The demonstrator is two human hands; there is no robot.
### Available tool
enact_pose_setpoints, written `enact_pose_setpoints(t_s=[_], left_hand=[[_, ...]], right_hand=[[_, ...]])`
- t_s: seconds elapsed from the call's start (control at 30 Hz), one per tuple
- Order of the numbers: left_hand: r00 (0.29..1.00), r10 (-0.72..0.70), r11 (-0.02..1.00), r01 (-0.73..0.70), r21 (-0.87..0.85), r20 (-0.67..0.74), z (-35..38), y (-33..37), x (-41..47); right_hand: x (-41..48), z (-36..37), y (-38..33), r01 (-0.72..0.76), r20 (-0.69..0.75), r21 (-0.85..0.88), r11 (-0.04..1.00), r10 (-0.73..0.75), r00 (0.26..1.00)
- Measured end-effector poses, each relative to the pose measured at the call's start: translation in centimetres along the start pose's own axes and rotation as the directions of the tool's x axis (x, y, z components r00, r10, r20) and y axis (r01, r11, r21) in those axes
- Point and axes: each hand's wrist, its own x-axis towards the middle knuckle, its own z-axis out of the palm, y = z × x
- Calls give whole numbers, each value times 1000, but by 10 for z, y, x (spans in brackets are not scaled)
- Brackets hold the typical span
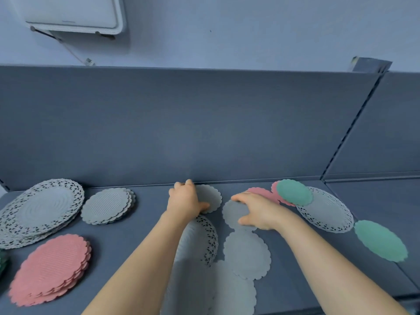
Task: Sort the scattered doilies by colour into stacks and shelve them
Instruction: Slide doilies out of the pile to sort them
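On the grey shelf [145, 226] lie scattered doilies. My left hand [184, 201] holds a small white scalloped doily [212, 197] at the back, thumb on top, fingers curled over its far edge. My right hand [258, 211] grips another small white doily [231, 213] beside it. More white doilies [246, 254] lie in front, one a lacy doily [205, 237] under my left forearm. Sorted stacks stand at the left: large lacy white stack [43, 210], small white stack [108, 205], pink stack [51, 269].
At the right lie pink doilies [264, 193], a green doily [294, 192] on a large lacy white doily [325, 210], and another green doily [380, 241]. A dark green stack edge [2, 260] shows at far left. A back panel [181, 123] rises behind the shelf.
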Motion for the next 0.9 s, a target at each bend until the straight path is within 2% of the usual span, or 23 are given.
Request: enact_pose_setpoints(t_s=[0.07, 0.13, 0.23, 0.33, 0.47, 0.57, 0.67, 0.77, 0.9], left_hand=[[996, -80, 993, 83, -80, 44, -3, 5, 3], [997, -77, 988, 80, -129, 28, -2, 6, 2], [989, -6, 990, -15, -139, -149, 4, 6, -8], [954, 10, 961, -92, -262, -300, 8, 5, -21], [904, -28, 922, -142, -361, -427, 7, -5, -41], [886, -66, 897, -149, -417, -458, 4, -14, -52], [882, -98, 873, -146, -465, -461, -5, -30, -57], [874, -173, 829, -120, -546, -455, -20, -53, -62], [814, -236, 836, -108, -538, -531, -47, -95, -61]], right_hand=[[4, -2, 5, 36, 22, -20, 999, -36, 999], [9, -4, 7, 79, 50, -69, 995, -75, 996], [14, -10, 8, 104, 95, -169, 980, -89, 991], [21, -13, 10, 104, 116, -175, 979, -85, 990], [28, -12, 11, 154, 31, -68, 986, -152, 988], [29, -12, 6, 237, -52, 102, 966, -233, 971], [29, -14, -5, 316, -157, 307, 898, -280, 947], [31, -14, -22, 356, -255, 484, 799, -260, 931], [42, -8, -50, 374, -309, 480, 793, -246, 919]])
